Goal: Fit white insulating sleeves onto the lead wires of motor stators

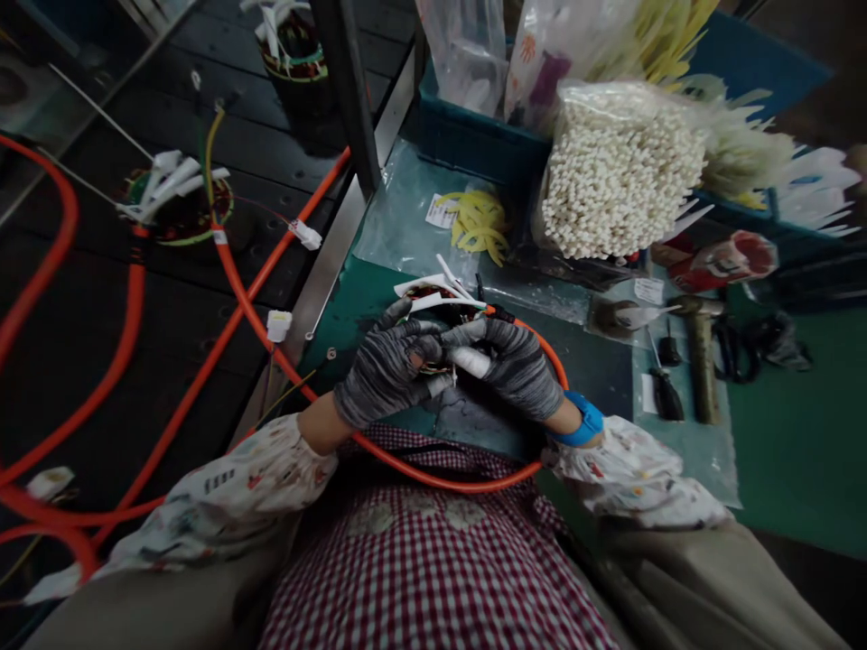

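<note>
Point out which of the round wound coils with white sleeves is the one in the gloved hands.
It is the coil on the green mat, under the left hand and right hand. The other two, and, sit untouched on the dark slatted surface.

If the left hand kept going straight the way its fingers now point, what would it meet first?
Most likely the right hand: the left hand in its grey knit glove points rightward, both already touching over the wound coil with white sleeves.

Green tabletop [799, 433]: hammer [701, 357], clear plastic sheet [399, 217] with yellow ties [480, 221], blue bin [474, 140], bag of white ties [619, 171].
</note>
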{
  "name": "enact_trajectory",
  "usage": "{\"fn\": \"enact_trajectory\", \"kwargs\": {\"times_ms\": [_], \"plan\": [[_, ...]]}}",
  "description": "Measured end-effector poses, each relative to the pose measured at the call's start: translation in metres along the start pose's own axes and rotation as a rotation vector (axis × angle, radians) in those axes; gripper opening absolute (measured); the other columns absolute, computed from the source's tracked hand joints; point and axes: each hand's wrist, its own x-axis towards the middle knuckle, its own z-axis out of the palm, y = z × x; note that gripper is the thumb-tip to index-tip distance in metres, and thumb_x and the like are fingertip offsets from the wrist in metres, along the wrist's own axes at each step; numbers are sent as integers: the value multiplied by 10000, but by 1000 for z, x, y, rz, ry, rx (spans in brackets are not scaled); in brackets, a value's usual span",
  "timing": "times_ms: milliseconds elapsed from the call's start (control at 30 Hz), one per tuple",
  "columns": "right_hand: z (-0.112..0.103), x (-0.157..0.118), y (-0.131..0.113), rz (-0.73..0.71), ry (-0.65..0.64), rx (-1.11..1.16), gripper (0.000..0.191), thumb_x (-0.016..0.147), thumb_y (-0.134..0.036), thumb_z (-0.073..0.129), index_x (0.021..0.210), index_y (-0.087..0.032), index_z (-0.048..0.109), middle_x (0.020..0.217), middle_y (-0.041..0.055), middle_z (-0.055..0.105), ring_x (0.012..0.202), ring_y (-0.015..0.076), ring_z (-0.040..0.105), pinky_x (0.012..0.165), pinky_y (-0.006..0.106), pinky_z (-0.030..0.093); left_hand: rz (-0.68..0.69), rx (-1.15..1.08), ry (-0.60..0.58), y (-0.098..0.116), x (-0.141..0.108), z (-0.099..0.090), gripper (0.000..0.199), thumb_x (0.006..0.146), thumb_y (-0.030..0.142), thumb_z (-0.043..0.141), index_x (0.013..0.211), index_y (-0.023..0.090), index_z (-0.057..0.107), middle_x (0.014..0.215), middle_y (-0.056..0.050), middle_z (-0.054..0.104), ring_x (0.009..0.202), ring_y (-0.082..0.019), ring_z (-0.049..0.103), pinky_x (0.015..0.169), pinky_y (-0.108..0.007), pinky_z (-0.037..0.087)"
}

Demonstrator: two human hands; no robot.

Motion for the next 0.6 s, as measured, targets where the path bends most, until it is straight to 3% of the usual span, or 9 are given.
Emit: {"fn": "enact_trajectory", "kwargs": {"times_ms": [133, 233, 400, 467, 500, 600], "plan": [[-4, -14, 15, -153, -117, -92, 234, 1052, -486, 760, 1161, -296, 843, 1089, 51, 853, 974, 246, 808, 955, 433, 665, 31, 10, 36, -1, -1, 2, 192, 999, 439, 733, 1123, 293, 747, 1223, -32, 834, 1207, -291, 795, 1390, -589, 398], [-5, -25, 18, -112, -48, -93, 239, 1048, -508, 782, 1143, -291, 813, 1058, 37, 826, 953, 231, 785, 924, 396, 648, 48, 11, 59, 1, 0, 1, 166, 977, 362, 755, 1125, 288, 740, 1204, -39, 836, 1183, -274, 802, 1393, -589, 389], [4, -18, -6, -52, -239, -137, 211, 1084, -415, 712, 1051, -242, 828, 903, 9, 815, 800, 181, 753, 810, 309, 615, 97, 49, 101, 4, 2, -1, 157, 1002, 354, 723, 1114, 244, 715, 1168, -55, 842, 1135, -262, 812, 1353, -595, 450], [12, -1, -12, 12, -168, -266, 209, 1082, -375, 694, 993, -228, 813, 836, -2, 787, 730, 167, 723, 738, 285, 586, 105, 93, 109, 5, 4, -1, 200, 1044, 383, 681, 1146, 214, 714, 1183, -65, 839, 1146, -267, 808, 1335, -600, 471], [16, 9, -12, 16, -75, -356, 201, 1076, -347, 682, 973, -224, 803, 848, 8, 784, 748, 178, 724, 739, 295, 583, 111, 114, 121, 6, 4, -1, 211, 1060, 387, 669, 1155, 206, 718, 1195, -65, 837, 1166, -269, 803, 1335, -605, 467], [18, 32, -3, -109, 119, -487, 166, 1052, -280, 646, 1019, -227, 800, 1033, 68, 809, 953, 250, 753, 915, 407, 616, 121, 145, 148, 8, 4, 1, 175, 1065, 385, 696, 1127, 227, 737, 1231, -37, 832, 1235, -258, 778, 1364, -596, 419]]}}
